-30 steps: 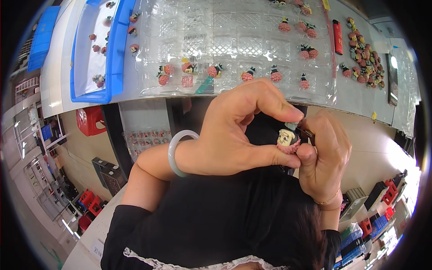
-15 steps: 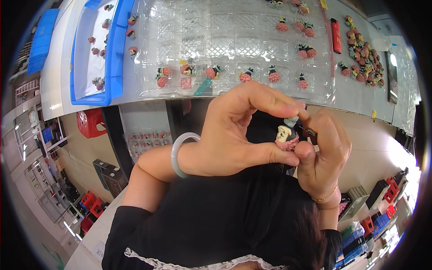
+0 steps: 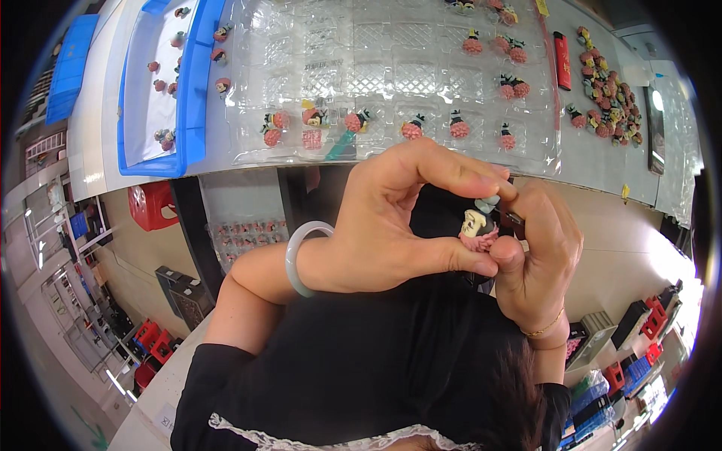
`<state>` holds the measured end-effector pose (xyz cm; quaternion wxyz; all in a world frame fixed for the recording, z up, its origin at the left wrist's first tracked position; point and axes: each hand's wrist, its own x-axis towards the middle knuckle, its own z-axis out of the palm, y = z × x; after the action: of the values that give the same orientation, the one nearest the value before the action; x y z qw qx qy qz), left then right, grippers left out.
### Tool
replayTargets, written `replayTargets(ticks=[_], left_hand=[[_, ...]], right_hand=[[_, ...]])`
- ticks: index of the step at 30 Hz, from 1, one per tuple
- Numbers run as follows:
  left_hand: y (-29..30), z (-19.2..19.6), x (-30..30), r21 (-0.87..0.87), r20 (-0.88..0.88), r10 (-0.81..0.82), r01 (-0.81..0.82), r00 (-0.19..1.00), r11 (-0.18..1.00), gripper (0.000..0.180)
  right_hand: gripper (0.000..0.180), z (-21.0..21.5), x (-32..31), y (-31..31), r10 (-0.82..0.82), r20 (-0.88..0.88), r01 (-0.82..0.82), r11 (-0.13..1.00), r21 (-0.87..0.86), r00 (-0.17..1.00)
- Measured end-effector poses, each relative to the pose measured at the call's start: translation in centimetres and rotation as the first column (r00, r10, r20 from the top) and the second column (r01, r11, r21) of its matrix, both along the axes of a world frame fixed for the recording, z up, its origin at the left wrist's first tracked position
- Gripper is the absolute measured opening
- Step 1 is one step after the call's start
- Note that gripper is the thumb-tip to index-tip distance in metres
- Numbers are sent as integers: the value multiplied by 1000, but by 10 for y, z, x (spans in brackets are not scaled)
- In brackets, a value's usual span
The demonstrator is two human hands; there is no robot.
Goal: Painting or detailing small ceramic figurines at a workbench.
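Between the thumb and forefinger of my left hand is a small figurine with a pale face, black sides, a grey-green top and a textured pink base. My right hand is closed against the figurine's right side, its thumb close to the pink base. A thin dark tool shows between the right fingers; most of it is hidden. Both hands are raised in front of my chest, just short of the table edge. Beyond them a clear plastic tray carries several similar pink figurines in its compartments.
On the table's left stands a blue bin with loose figurines on white lining. A heap of figurines lies at the right, near a red box-like object. Below the table are a red stool and another filled tray.
My right hand has shifted slightly left and its fingers have turned a little. The figurine stays nearly in place, pinched by my left hand.
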<state>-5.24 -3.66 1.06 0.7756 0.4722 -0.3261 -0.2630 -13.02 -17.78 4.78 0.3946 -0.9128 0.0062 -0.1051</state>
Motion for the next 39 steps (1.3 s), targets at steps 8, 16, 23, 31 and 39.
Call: replayTargets(ticks=[8, 16, 23, 31, 39], left_hand=[[20, 19, 14, 115, -37, 191, -185, 981, 976, 49], [168, 18, 112, 343, 878, 404, -927, 258, -152, 34], [125, 17, 90, 308, 941, 110, -945, 320, 110, 13], [67, 12, 67, 517, 834, -284, -850, 473, 104, 12], [75, 22, 68, 536, 835, -231, -833, 500, 134, 14]], right_hand=[[49, -1, -2, -2, -130, -25, 132, 988, 84, 991], [45, -25, -25, -40, -317, -16, 313, 925, 217, 948], [47, -28, -24, -34, -337, -56, 341, 911, 234, 940], [45, -24, -24, -29, -283, -66, 291, 930, 223, 957], [45, -22, -21, -27, -256, -94, 271, 929, 251, 962]])
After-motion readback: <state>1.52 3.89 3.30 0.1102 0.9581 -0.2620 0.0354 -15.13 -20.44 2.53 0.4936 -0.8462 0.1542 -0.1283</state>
